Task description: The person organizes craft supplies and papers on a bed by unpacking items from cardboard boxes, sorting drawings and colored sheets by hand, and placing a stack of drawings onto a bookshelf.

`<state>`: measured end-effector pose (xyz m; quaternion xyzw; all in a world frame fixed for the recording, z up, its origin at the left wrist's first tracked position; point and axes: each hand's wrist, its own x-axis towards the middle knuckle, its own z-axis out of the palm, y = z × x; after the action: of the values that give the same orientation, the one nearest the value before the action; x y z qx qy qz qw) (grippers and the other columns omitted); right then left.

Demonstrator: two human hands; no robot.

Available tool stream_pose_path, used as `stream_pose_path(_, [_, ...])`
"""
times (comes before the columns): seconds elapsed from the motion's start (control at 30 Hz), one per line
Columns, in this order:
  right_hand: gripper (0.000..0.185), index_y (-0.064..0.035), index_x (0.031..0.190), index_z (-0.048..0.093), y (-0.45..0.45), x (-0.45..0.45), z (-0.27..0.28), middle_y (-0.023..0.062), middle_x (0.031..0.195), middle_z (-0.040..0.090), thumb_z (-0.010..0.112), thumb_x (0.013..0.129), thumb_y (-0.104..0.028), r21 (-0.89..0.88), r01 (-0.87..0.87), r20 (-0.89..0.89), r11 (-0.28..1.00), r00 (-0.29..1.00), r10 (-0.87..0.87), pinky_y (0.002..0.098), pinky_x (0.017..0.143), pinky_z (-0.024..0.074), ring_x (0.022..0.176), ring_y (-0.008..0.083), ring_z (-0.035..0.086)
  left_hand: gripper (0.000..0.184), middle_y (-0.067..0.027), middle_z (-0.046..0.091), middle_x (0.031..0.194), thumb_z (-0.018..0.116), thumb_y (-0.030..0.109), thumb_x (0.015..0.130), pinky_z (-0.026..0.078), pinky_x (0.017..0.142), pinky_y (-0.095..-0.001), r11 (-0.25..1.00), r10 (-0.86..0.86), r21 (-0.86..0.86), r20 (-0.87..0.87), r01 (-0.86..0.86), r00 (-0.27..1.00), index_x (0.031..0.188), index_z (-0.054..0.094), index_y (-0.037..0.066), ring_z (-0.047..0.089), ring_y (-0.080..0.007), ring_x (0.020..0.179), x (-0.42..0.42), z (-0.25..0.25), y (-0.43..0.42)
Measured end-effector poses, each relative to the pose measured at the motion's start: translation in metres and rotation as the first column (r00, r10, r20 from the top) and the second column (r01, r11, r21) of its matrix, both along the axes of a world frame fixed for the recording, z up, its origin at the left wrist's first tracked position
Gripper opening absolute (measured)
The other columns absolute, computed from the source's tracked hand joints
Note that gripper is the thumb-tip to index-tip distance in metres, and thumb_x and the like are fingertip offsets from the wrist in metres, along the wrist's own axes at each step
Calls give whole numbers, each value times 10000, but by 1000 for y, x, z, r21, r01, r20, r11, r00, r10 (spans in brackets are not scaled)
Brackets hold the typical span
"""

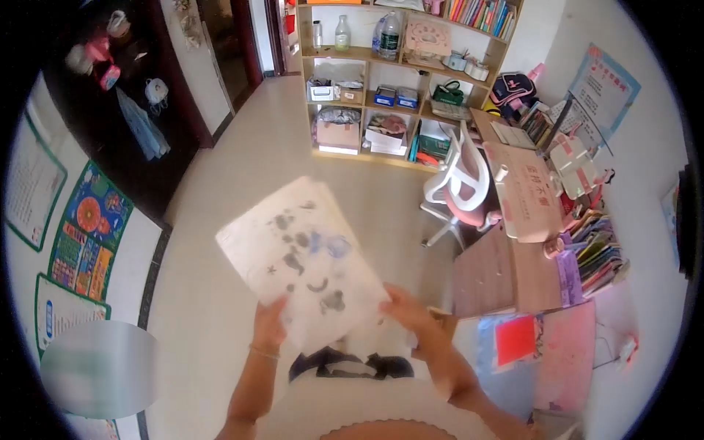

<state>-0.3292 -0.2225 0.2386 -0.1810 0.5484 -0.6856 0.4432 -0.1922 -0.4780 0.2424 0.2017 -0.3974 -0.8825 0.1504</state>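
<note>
Both hands hold up a large sheet of pale paper (257, 227) in front of my body. Grey-black ink or paint blots and a faint blue patch mark its face; a second layer seems to show along the right edge. My left hand (270, 323) grips the lower left edge, thumb over the front. At the right edge my right hand (402, 306) pinches the paper, its other fingers hidden behind. The sheet is tilted, apart from the floor and furniture.
A wooden shelf unit (372, 53) with bottles, boxes and books stands ahead. To the right are a white swivel chair (467, 172) and a desk (484, 271) with a pink mat and books. Posters hang on the left wall near a dark door (88, 132). A red sheet (515, 340) lies at lower right.
</note>
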Motion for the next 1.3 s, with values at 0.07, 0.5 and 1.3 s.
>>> stream_pose_path(0.07, [508,-48,1215,411,-16,-23,-18,76,1028,558,629,791,-222,-309,32,312,951,947,70,311,721,465,902,174,551,386,-120,535,1111,503,2,816,475,841,-403,988,97,117,60,-104,993,1191,414,6,542,-267,1005,-28,-12,-17])
stream_pose_path(0.5, [425,-10,1119,456,-60,-215,-83,136,912,574,612,752,-157,216,326,351,920,854,-385,321,414,483,632,232,590,429,-143,523,1103,504,75,837,482,801,-378,979,-201,19,260,203,945,1234,361,-4,555,-272,964,-267,-80,-17])
stream_pose_path(1.3, [166,-37,959,489,-100,-757,-248,135,878,539,531,805,-82,318,909,687,270,-24,-726,380,623,510,760,290,546,317,-124,590,930,533,134,836,479,576,-259,909,1,-382,402,166,916,1116,456,6,584,-192,695,-721,-63,-221])
